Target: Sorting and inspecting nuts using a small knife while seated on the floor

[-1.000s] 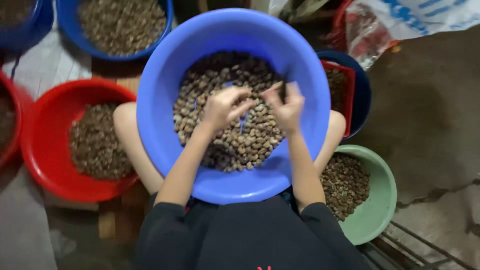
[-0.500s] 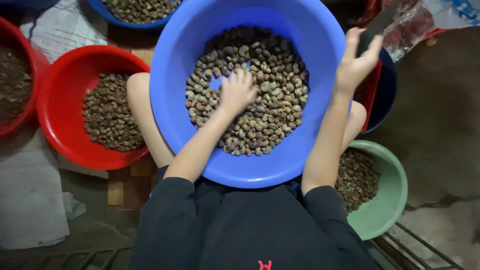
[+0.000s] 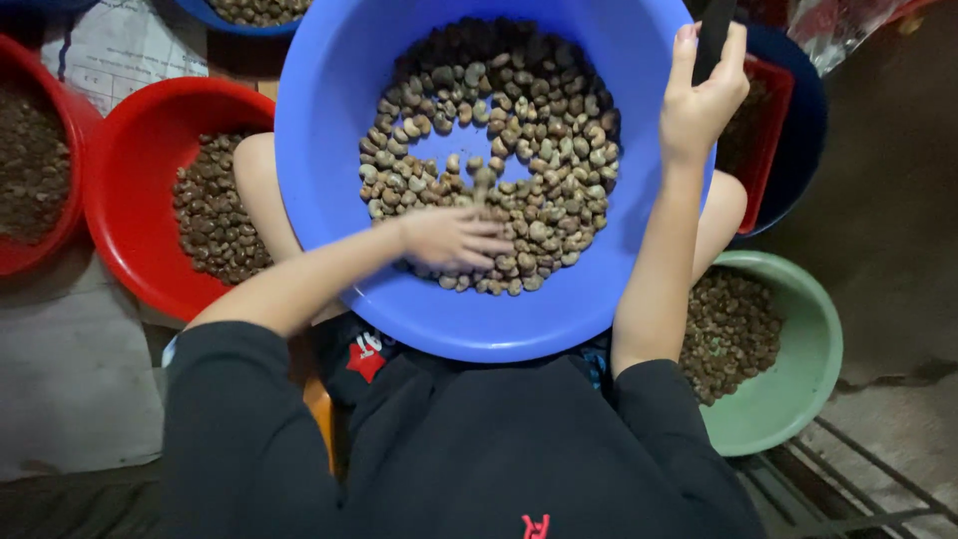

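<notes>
Resting in the big blue bowl (image 3: pixel 329 150), the left hand (image 3: pixel 449 240) lies flat on the brown nuts (image 3: pixel 519 150), its grip wide with fingers spread and holding nothing. A moment ago both hands were down in the nuts together. Now the right hand (image 3: pixel 699 95) has lifted to the bowl's far right rim, its grip closed around a dark handle (image 3: pixel 714 40). So only one hand is sorting now. A red bowl (image 3: pixel 130 200) sits left of the blue bowl, a green bowl (image 3: pixel 808 369) to its right.

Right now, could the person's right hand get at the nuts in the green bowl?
Probably yes: the right hand is raised over the blue basin's rim, and the green bowl lies open beside that arm, nothing covering its nuts.
</notes>
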